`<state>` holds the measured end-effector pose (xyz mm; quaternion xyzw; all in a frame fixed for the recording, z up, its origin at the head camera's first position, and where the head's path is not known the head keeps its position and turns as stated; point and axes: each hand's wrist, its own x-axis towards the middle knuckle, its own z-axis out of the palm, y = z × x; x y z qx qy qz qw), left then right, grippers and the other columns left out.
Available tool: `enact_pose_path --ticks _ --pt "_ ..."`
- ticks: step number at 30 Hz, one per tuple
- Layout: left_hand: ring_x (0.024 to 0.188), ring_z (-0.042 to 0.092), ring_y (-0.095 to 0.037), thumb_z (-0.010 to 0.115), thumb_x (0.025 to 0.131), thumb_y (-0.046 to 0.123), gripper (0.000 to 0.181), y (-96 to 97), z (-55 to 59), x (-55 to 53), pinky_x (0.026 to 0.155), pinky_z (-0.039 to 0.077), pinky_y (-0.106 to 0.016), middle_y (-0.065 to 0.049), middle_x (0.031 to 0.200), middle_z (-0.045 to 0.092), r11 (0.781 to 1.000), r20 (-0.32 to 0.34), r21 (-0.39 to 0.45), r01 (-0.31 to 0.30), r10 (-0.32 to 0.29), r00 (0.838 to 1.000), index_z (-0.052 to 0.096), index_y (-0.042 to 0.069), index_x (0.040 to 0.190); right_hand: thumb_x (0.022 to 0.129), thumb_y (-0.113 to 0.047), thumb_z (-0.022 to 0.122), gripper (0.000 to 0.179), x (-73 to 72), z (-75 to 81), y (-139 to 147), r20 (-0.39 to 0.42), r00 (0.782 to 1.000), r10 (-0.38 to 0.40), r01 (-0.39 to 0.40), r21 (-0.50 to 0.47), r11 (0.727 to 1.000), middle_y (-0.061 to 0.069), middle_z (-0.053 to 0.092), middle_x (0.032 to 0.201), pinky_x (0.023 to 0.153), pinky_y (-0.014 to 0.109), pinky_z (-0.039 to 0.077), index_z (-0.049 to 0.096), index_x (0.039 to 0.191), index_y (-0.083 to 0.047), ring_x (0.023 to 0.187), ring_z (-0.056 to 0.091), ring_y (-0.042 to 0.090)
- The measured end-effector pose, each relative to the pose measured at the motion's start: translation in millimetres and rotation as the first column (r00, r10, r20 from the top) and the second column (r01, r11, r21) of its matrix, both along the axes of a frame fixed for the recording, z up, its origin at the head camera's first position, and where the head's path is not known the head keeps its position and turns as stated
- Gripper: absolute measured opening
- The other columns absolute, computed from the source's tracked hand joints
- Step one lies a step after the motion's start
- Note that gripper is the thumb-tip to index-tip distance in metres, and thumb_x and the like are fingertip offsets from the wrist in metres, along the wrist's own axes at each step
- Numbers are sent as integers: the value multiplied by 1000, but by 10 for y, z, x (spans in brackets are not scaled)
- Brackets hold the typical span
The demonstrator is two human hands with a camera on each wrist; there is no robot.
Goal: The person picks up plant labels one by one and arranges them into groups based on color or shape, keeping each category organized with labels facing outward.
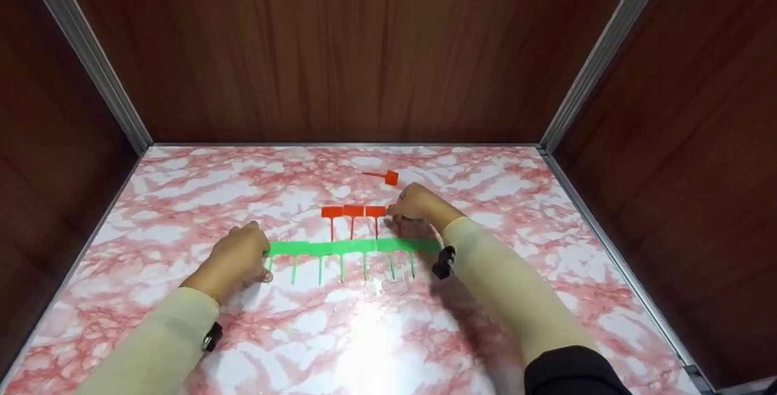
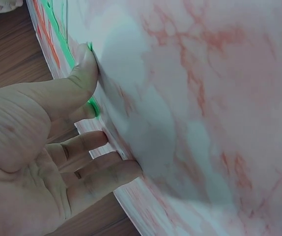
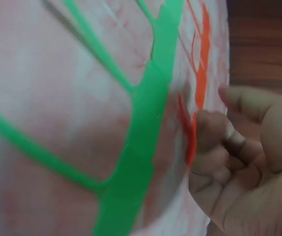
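A row of overlapping green cable-tie tags runs across the marbled table, thin tails toward me. At its left end my left hand touches the outermost tag. In the left wrist view thumb and index finger are apart, each tip at green plastic. Beyond the green row, three orange-red tags lie side by side, tails toward the green heads. At their right end my right hand holds another orange-red tag against its curled fingers. The thumb stands away from it in the right wrist view. The hand hides most of that tag from above.
One loose orange-red tag lies farther back, tail pointing left. Dark wood-grain panels enclose the back and sides of the marbled table. Light glares on the tabletop near its front. My right forearm crosses the green row's right end.
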<state>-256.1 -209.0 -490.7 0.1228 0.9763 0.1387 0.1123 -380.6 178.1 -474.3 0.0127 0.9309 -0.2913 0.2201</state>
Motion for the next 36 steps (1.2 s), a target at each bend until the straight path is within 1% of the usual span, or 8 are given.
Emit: enact_pose_path --ticks 6,10,13,17,22,28,31,36 --pt "102 55 -37 106 77 22 33 10 15 -14 84 55 -53 -18 116 63 1000 -6 10 -4 4 1000 81 7 93 104 -31 80 30 -128 42 -250 -189 982 -19 19 -4 1000 0 62 76 71 34 50 80 93 -4 75 57 20" --pt "102 55 -38 106 76 22 35 7 5 -10 84 56 -54 -21 121 65 1000 -1 4 -14 14 1000 82 6 96 106 -27 77 22 -231 19 -422 -252 967 -23 14 -39 999 4 70 87 78 35 57 79 99 -6 82 62 21" --pt "101 54 -36 106 77 22 34 15 -13 4 82 55 -53 -20 119 64 1000 -1 -5 -17 17 1000 81 7 94 108 -31 76 29 -319 -32 -529 -214 976 -30 20 -45 999 8 78 113 97 39 63 78 126 -8 98 68 22" --pt "99 52 -34 106 78 23 34 46 -43 22 81 54 -51 -16 112 60 1000 -10 -5 0 0 1000 79 7 91 108 -33 75 49 -404 -114 -603 -218 976 4 -5 -5 1000 11 75 142 116 45 60 68 150 -8 115 71 26" --pt "95 49 -31 105 79 24 34 92 -74 43 79 51 -48 -11 105 55 1000 -24 5 16 -16 1000 75 9 85 108 -29 73 54 -448 -188 -613 -312 947 71 -57 52 997 14 74 151 124 45 55 65 156 -4 128 71 27" --pt "94 50 -32 106 78 23 34 77 -55 31 78 51 -49 -12 104 55 1000 -37 0 9 -9 999 77 9 88 113 -35 68 62 -529 -199 -663 -187 980 73 -66 42 997 11 67 162 131 47 48 53 168 -11 135 67 25" --pt "96 51 -33 105 79 23 33 47 -49 14 80 52 -51 -12 105 56 1000 -30 -5 1 -2 1000 79 8 92 114 -35 67 61 -563 -200 -695 -148 987 70 -65 40 997 10 65 164 132 47 47 53 168 -12 136 66 25" --pt "96 52 -34 106 78 23 34 -18 -38 4 79 52 -51 -13 106 56 1000 -21 -11 -2 2 1000 77 8 89 111 -30 70 49 -549 -227 -705 -218 972 90 -78 63 995 14 71 149 124 45 55 67 151 -3 130 70 27"
